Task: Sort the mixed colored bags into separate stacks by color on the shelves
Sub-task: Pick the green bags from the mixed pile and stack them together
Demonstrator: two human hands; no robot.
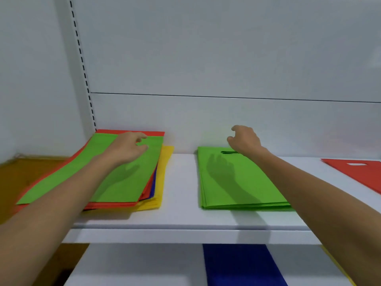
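Note:
A mixed stack lies at the left of the upper shelf (181,203), with a green bag (99,178) on top. Red (132,132), blue (153,186) and yellow (166,162) bags show under it. My left hand (127,147) hovers over the green bag's handle end with its fingers loosely curled and its shadow on the bag; I see no grip. A stack of green bags (233,182) lies in the middle of the shelf. My right hand (244,139) hangs above its handle cutout, fingers loosely curled, holding nothing.
A red bag (362,174) lies at the right end of the same shelf. On the lower shelf there is a blue bag (237,265) and a yellow edge (338,267) at the right. A slotted upright (82,65) and a wall close off the left.

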